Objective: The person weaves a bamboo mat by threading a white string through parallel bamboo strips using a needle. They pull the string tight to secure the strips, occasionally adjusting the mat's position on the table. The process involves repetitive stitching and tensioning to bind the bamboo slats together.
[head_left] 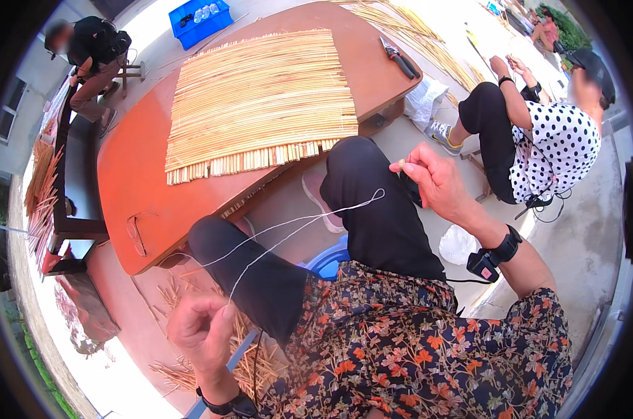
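Note:
A thin white string [281, 229] stretches across my lap, with its folded loop hanging just below my right hand. My left hand [201, 332], low on the left, is closed in a pinch on one strand of it. The other strand runs off toward the near table edge. My right hand [435, 183] is raised over my right knee, thumb and fingertips pressed together on a small pale thing too small to name. Whether the loop joins that thing I cannot tell. Beyond my knees, a mat of thin wooden sticks [261, 98] lies flat on the brown table.
Pruning shears [399, 59] and eyeglasses [136, 236] lie on the table [135, 153]. A blue bin [199, 22] stands behind it. Loose sticks [173, 370] litter the floor at left; long ones [428, 49] lie at the back right. One person [554, 143] sits at right, another [86, 63] at far left.

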{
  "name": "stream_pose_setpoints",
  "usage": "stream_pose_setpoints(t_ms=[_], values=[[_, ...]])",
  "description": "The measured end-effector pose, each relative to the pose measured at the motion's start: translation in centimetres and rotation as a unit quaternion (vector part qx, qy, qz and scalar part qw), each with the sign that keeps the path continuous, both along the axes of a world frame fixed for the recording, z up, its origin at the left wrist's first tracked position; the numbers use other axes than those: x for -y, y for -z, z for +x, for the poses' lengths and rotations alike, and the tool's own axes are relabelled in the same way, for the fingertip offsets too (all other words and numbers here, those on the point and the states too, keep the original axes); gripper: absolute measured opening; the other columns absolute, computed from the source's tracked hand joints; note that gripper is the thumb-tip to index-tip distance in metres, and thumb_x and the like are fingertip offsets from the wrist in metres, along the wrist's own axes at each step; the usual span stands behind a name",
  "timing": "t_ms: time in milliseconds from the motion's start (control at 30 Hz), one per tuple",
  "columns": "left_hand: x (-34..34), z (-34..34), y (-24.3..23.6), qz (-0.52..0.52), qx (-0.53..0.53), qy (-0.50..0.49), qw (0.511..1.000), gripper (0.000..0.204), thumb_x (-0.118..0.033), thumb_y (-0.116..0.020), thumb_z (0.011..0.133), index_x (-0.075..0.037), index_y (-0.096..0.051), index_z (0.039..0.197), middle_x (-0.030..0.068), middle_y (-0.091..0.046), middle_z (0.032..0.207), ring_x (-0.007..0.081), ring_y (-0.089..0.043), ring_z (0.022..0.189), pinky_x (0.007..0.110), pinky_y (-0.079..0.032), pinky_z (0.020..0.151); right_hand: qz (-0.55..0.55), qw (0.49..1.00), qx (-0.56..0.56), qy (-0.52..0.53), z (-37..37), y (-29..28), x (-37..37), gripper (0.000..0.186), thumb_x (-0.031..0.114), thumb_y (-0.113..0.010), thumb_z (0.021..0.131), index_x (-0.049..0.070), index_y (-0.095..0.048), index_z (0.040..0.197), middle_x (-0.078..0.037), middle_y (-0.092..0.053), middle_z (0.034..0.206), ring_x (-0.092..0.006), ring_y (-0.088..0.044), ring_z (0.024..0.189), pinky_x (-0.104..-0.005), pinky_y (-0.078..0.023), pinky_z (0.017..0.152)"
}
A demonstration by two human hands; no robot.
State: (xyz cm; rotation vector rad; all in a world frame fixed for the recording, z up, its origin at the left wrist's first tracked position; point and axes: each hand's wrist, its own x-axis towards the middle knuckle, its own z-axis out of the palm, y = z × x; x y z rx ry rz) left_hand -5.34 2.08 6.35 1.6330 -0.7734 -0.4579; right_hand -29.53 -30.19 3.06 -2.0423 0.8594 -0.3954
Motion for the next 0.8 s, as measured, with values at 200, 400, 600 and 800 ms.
stream_pose_setpoints(t_ms=[200, 400, 600, 800], values=[[11.2, 1.7, -3.9, 0.034, 0.389, 0.187, 0.902, 0.004, -0.001, -0.069, 0.083, -0.002, -0.066, 0.081, 0.0058, -0.061, 0.062, 0.0099, -0.057, 0.049, 0.025, -0.04, 0.047, 0.154, 0.965, 0.189, -0.096, 8.3, -5.7, 1.3, 0.017, 0.018, -0.05, 0.102, 0.003, -0.051, 0.095, -0.012, -0.074, 0.1, -0.0057, -0.05, 0.042, -0.0203, -0.041, 0.042], [21.1, 6.7, -0.3, 0.095, 0.299, 0.097, 0.944, 0.006, -0.007, -0.069, 0.085, -0.002, -0.067, 0.083, 0.0053, -0.055, 0.054, 0.009, -0.049, 0.046, 0.027, -0.038, 0.046, 0.389, 0.881, 0.232, -0.135, 19.7, 0.3, 1.2, 0.02, 0.02, -0.047, 0.103, 0.0, -0.05, 0.1, -0.01, -0.063, 0.079, -0.0169, -0.068, 0.061, -0.0271, -0.054, 0.048], [24.7, 13.1, 5.8, 0.119, 0.152, 0.099, 0.976, 0.009, -0.008, -0.069, 0.089, -0.001, -0.068, 0.085, -0.0056, -0.049, 0.058, 0.002, -0.04, 0.053, 0.021, -0.033, 0.049, 0.33, 0.917, 0.197, -0.11, 24.4, 4.8, 6.5, 0.019, 0.022, -0.053, 0.102, 0.005, -0.051, 0.096, 0.0, -0.052, 0.068, -0.0081, -0.051, 0.057, -0.0239, -0.043, 0.053], [26.1, 17.4, 10.2, 0.049, -0.018, 0.03, 0.998, 0.011, -0.01, -0.071, 0.091, 0.001, -0.068, 0.093, -0.0033, -0.06, 0.072, 0.0001, -0.045, 0.058, 0.017, -0.034, 0.051, 0.343, 0.911, 0.217, -0.075, 26.4, 7.5, 8.4, 0.018, 0.021, -0.056, 0.101, 0.004, -0.051, 0.095, 0.0, -0.052, 0.067, -0.0073, -0.051, 0.057, -0.0228, -0.042, 0.053]])
